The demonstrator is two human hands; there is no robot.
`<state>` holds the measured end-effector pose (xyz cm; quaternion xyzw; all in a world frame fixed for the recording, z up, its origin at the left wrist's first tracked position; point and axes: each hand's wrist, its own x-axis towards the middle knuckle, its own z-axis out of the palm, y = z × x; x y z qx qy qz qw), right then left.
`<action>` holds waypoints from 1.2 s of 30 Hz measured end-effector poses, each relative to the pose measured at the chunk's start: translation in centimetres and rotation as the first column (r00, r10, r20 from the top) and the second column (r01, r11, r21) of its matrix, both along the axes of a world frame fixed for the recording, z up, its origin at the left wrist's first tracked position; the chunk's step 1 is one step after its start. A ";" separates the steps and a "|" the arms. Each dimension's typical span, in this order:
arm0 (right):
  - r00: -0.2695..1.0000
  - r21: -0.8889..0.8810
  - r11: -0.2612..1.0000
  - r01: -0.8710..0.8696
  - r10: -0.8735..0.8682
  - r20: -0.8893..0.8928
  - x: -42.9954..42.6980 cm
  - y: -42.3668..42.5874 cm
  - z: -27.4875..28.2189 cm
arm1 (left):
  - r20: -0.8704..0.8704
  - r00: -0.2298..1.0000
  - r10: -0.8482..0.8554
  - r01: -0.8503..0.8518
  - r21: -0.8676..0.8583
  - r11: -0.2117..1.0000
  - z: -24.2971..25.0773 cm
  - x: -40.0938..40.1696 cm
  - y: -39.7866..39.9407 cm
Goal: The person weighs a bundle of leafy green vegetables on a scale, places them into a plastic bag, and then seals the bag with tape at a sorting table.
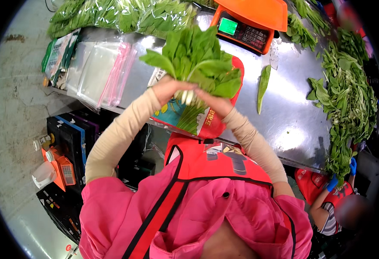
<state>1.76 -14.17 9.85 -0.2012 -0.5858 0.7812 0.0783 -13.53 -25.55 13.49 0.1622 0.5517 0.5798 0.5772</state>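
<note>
A bunch of leafy greens (192,61) with pale stem ends is clasped between my two hands over the table's near edge. My left hand (170,88) grips it from the left side, my right hand (218,103) from the right. Its leaves point away from me and the white stem ends towards me. Beneath lies a printed red, green and blue mat or bag (189,119), partly hidden by the greens and hands. One loose green leaf (263,89) rests on the metal table (286,119) to the right.
Clear plastic bags with pink edges (111,74) lie at the left. Bagged greens (121,17) line the back, beside an orange digital scale (247,26). A heap of loose greens (348,94) covers the right end, where a co-worker's blue-gloved hand (332,183) touches it. Black crates (66,139) stand lower left.
</note>
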 end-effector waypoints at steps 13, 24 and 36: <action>0.906 0.008 0.977 -0.213 0.195 0.376 3.1 -5.5 -1.8 | -0.271 0.962 -0.029 -0.044 -0.260 0.965 -5.9 4.1 -7.4; 0.914 -0.117 0.967 -0.228 0.254 0.316 3.0 -3.1 -2.1 | -0.507 0.849 -0.150 0.020 -0.253 0.967 -5.3 4.5 -7.5; 0.846 -0.283 0.884 -0.371 0.448 0.290 0.8 -2.4 -4.3 | -0.801 0.389 -0.454 -0.252 -0.567 0.784 -4.9 7.0 -4.1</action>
